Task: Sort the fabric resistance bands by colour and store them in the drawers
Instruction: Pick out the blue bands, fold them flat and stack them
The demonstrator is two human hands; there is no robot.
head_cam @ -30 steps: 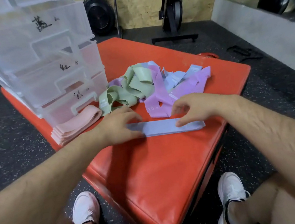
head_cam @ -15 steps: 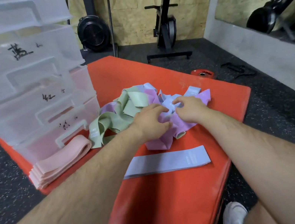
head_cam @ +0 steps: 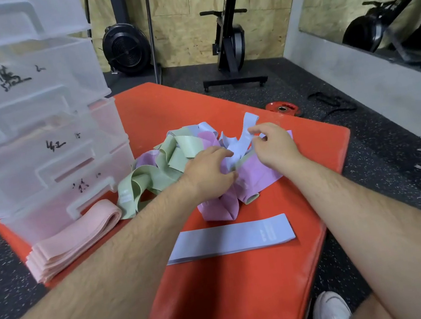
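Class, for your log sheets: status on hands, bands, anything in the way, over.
Left hand and right hand pinch tangled blue band. Flat blue band laid out in front; pink stack beside drawers. Green bands and purple bands tangled round it.

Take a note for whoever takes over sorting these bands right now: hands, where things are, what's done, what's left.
Hands: right hand pinches a blue band in the pile; left hand lies curled on the pile, grip unclear.
Pink stack lies in front of the drawers; a flat blue band lies on the mat, nearer you.
Done: pinks stacked, one blue laid flat.
Left: free the green bands, purple bands and other blues, then store every colour in the drawers.
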